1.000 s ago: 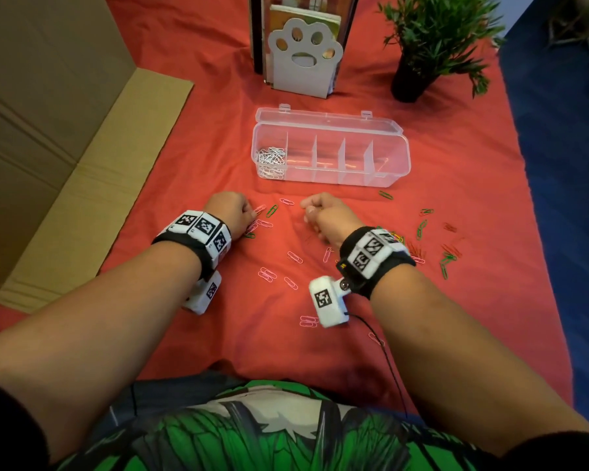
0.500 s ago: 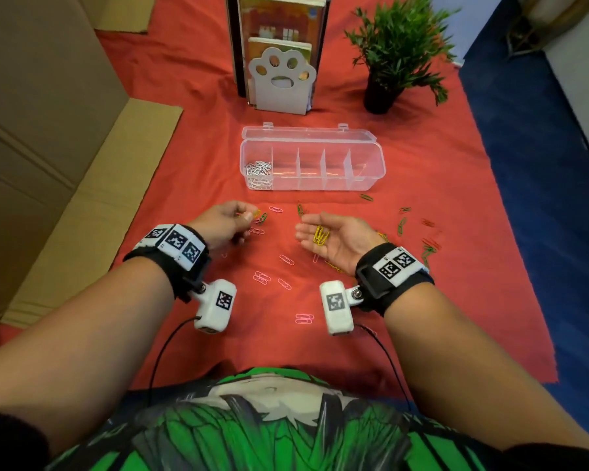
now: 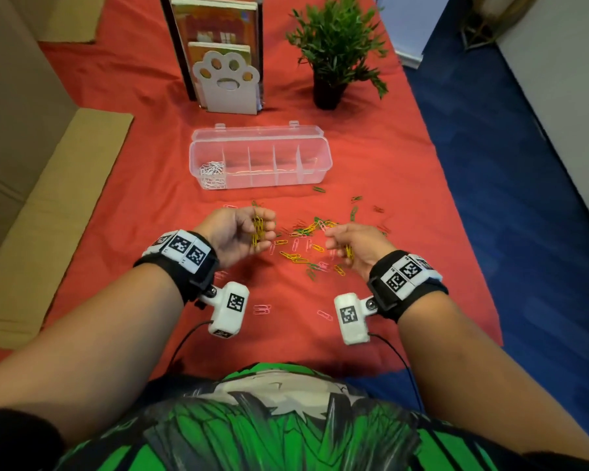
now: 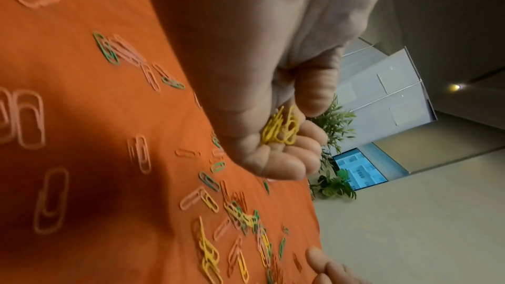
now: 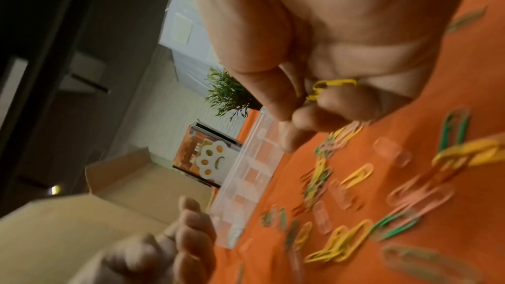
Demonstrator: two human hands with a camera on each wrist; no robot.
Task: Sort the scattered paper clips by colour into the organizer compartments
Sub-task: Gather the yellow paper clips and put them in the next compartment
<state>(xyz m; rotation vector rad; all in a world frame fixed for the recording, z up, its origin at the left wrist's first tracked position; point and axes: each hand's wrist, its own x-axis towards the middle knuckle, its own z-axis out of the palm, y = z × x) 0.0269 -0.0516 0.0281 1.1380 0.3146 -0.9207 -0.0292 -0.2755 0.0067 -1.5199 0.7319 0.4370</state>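
In the head view the clear organizer (image 3: 308, 176) lies open ahead of me, with white clips (image 3: 213, 173) in its leftmost compartment; the other compartments look bare. Mixed yellow, green and pink paper clips (image 3: 306, 232) are scattered on the red cloth between my hands. My left hand (image 3: 262, 231) is palm-up with its fingers curled round a bundle of yellow clips (image 3: 258, 229) (image 4: 281, 130). My right hand (image 3: 337, 244) hovers over the pile, its curled fingers holding yellow clips (image 3: 348, 251) (image 5: 333, 84).
A paw-shaped bookend with books (image 3: 230, 83) and a potted plant (image 3: 330, 56) stand behind the organizer. A cardboard box (image 3: 31, 164) lines the left side. A few pink clips (image 3: 262, 309) lie near my wrists. The cloth ends at the right over blue floor (image 3: 524, 232).
My right palm, flat and showing yellow clips half a second ago, has curled over them. My left hand has turned palm-up and now holds a yellow bundle. Both hands lifted off the cloth.
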